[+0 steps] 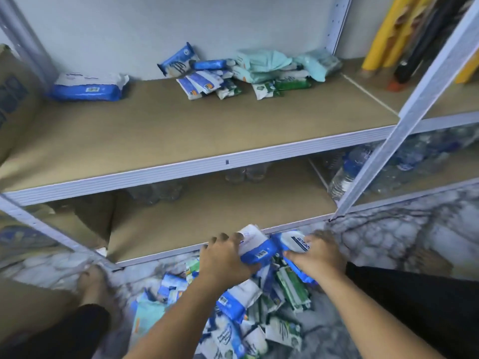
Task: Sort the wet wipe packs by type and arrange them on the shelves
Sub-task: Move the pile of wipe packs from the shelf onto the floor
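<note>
White wall (129, 35) behind pale metal shelving rack (233, 156), brown board decks. Grey marble-pattern floor (401, 237). Cardboard box (15, 99) far left, water bottles (344, 174) lower right.

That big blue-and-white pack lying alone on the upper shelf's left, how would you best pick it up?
I'd grip the large blue-and-white soft plastic wipe pack at mid-length, coming from the front and above: it lies flat, long blue side facing the open front of the brown board shelf.
</note>
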The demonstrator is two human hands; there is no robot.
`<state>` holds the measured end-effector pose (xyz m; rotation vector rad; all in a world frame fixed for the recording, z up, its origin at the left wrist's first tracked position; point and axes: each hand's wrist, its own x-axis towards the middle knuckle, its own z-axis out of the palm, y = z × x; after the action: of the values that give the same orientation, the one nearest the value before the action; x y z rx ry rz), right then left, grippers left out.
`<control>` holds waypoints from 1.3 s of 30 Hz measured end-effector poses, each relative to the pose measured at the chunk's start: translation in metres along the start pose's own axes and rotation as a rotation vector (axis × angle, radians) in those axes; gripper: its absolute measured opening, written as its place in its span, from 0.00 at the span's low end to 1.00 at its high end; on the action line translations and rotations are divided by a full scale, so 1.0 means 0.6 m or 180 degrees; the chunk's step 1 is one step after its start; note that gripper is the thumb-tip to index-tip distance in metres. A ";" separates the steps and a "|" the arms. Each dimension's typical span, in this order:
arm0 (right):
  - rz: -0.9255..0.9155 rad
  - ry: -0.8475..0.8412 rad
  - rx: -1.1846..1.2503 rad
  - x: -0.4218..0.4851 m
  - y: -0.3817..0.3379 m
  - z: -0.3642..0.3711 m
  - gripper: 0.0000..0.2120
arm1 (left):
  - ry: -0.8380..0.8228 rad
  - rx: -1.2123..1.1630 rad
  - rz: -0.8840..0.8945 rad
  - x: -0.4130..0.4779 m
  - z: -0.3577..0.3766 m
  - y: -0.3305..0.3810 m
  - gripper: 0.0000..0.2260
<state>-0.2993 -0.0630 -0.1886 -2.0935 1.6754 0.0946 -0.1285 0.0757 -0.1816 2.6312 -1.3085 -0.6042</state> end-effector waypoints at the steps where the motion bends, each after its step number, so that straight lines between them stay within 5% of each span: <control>1: 0.0049 -0.0047 -0.0087 0.018 0.016 0.018 0.34 | -0.0131 0.0114 0.0003 0.021 0.025 0.005 0.38; 13: 0.0073 -0.0863 -0.0368 0.158 0.065 0.213 0.29 | -0.0836 0.0928 -0.0041 0.195 0.235 -0.021 0.36; 16: -0.0103 -0.0655 -0.0646 0.150 0.060 0.248 0.28 | -0.0792 0.1020 0.0038 0.206 0.255 -0.033 0.36; 24: 0.0001 -0.1045 -0.0509 0.162 0.042 0.212 0.29 | -0.1056 0.0777 0.0220 0.205 0.238 -0.053 0.41; 28: 0.0099 -0.0897 -0.0253 0.138 0.025 0.188 0.27 | -0.0701 0.0359 0.0116 0.169 0.199 -0.066 0.37; 39: -0.0976 -0.0001 0.0573 0.024 -0.109 0.022 0.16 | 0.0349 -0.0332 0.0459 0.058 -0.002 -0.034 0.32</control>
<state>-0.2311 -0.0604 -0.1851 -2.1805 1.2911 -0.1465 -0.0944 0.0604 -0.1967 2.4253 -1.3796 -0.4855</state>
